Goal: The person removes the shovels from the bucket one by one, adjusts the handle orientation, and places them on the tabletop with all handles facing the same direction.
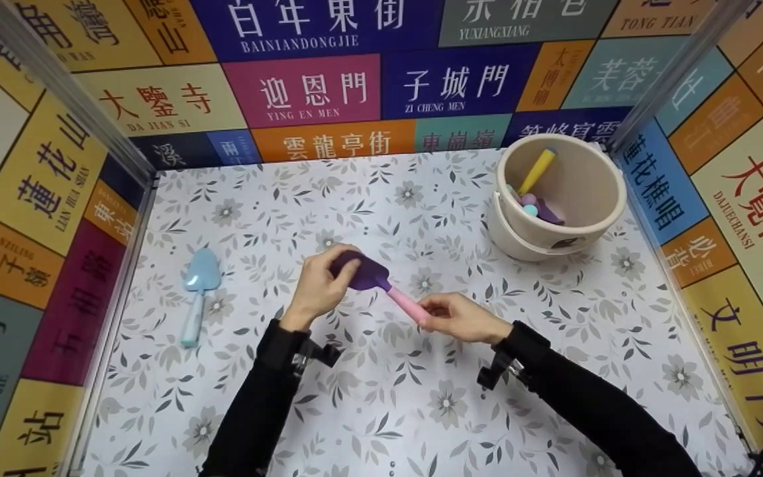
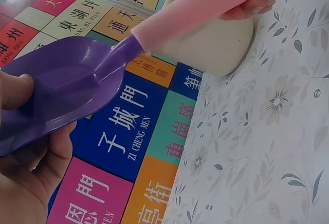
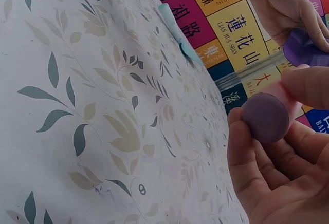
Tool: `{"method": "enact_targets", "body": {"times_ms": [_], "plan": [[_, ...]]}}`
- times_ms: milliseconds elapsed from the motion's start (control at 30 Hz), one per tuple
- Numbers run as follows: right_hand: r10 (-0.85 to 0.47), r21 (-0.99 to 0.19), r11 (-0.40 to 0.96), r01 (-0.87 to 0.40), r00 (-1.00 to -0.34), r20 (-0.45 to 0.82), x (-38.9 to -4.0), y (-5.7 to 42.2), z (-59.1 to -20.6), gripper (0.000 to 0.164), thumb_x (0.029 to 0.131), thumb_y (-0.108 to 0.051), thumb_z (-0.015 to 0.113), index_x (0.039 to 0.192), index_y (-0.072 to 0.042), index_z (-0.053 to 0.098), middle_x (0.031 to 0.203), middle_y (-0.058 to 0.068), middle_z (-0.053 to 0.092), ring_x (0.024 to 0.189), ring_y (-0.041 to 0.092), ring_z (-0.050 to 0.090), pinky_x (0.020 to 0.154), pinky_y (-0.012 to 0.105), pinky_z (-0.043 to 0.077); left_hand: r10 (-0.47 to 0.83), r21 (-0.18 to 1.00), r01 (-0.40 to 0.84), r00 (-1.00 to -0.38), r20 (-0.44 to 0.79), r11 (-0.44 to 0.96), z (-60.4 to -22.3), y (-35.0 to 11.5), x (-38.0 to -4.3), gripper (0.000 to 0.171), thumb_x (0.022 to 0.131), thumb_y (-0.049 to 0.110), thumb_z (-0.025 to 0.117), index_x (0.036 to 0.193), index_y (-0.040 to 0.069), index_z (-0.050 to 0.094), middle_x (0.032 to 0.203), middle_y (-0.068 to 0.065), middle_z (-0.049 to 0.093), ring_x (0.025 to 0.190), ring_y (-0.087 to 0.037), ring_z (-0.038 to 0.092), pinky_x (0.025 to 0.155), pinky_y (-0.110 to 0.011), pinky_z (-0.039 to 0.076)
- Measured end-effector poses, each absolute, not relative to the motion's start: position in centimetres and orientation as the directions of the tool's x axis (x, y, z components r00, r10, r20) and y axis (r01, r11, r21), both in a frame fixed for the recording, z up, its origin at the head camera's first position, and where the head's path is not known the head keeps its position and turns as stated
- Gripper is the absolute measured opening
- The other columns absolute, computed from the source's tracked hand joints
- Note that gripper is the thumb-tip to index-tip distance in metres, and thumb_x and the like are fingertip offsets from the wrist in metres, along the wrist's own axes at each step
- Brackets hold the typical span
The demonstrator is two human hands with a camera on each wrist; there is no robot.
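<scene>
A toy shovel with a purple blade (image 1: pixel 369 271) and a pink handle (image 1: pixel 406 305) is held above the table between both hands. My left hand (image 1: pixel 320 281) pinches the blade, thumb on its inner face and fingers behind, as the left wrist view shows. At the other end, my right hand (image 1: pixel 461 317) grips the handle near its tip. The right wrist view looks onto the purple end cap (image 3: pixel 266 117) of the handle, with thumb and fingers around it. A light blue toy shovel (image 1: pixel 201 271) lies on the table to the left, its blade pointing away.
At the back right stands a cream bucket (image 1: pixel 510 232) with its handle down. Inside are a yellow stick-like piece (image 1: pixel 538 170), a purple piece and small round-looking parts. Printed panels wall the floral-covered table (image 1: pixel 368 411) at the back and both sides.
</scene>
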State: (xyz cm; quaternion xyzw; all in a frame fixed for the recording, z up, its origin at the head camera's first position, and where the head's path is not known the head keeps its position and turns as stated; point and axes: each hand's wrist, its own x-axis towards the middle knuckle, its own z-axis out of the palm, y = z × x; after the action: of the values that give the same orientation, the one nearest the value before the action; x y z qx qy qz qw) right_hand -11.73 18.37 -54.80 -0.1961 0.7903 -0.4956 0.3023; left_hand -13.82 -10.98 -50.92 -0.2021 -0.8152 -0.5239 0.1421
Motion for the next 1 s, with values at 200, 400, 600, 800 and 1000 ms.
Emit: {"method": "enact_targets", "body": {"times_ms": [200,400,600,800,1000], "plan": [[-0.618,-0.911,0.412,-0.028,-0.743,-0.257,-11.7,18.5,-54.4,0.033,0.103,-0.012,0.066,0.128,0.009,0.066,0.106,0.027,0.072,0.092,0.027,0.067,0.079,0.021,0.056,0.169,0.804,0.482,-0.876,0.452,0.348,-50.5,-10.9,-13.8,0.013,0.097,0.002,0.07,0.107,-0.005,0.075,0.099,-0.019,0.079,0.086,-0.031,0.076,0.08,-0.035,0.063],[-0.609,-0.916,0.398,-0.046,-0.76,-0.227,-11.5,18.5,-53.8,0.033,0.103,-0.011,0.067,0.128,0.009,0.066,0.11,0.027,0.072,0.093,0.021,0.069,0.081,0.021,0.057,0.165,0.799,0.486,-0.874,0.458,0.354,-49.9,-10.8,-13.7,0.02,0.096,0.003,0.071,0.115,-0.002,0.075,0.104,-0.019,0.08,0.088,-0.029,0.076,0.081,-0.034,0.062],[-0.553,-0.925,0.375,-0.068,-0.817,-0.165,-11.3,18.3,-53.5,0.034,0.102,-0.008,0.068,0.129,0.012,0.066,0.111,0.026,0.074,0.093,0.011,0.068,0.083,0.02,0.059,0.091,0.925,0.314,-0.949,0.301,0.216,-49.0,-10.9,-13.3,0.047,0.097,0.008,0.073,0.141,-0.003,0.06,0.114,-0.023,0.075,0.095,-0.012,0.069,0.088,-0.023,0.054],[-0.453,-0.933,0.35,-0.081,-0.887,-0.093,-11.3,17.8,-53.2,0.034,0.102,-0.007,0.068,0.13,0.013,0.065,0.114,0.03,0.073,0.096,0.018,0.072,0.084,0.017,0.057,-0.218,0.982,0.146,-0.969,0.118,-0.117,-50.1,-8.9,-11.8,0.054,0.101,0.003,0.061,0.15,-0.01,0.045,0.135,-0.031,0.062,0.115,-0.014,0.061,0.103,-0.024,0.051],[-0.354,-0.936,0.324,-0.136,-0.935,0.013,-11.1,16.5,-53.6,0.032,0.101,-0.006,0.069,0.127,0.012,0.067,0.107,0.026,0.074,0.091,0.018,0.072,0.083,0.02,0.059,-0.249,0.994,-0.011,-0.968,-0.038,-0.109,-53.1,-4.7,-10.3,0.048,0.104,0.006,0.062,0.147,-0.01,0.049,0.134,-0.029,0.064,0.115,-0.023,0.063,0.106,-0.033,0.055]]}}
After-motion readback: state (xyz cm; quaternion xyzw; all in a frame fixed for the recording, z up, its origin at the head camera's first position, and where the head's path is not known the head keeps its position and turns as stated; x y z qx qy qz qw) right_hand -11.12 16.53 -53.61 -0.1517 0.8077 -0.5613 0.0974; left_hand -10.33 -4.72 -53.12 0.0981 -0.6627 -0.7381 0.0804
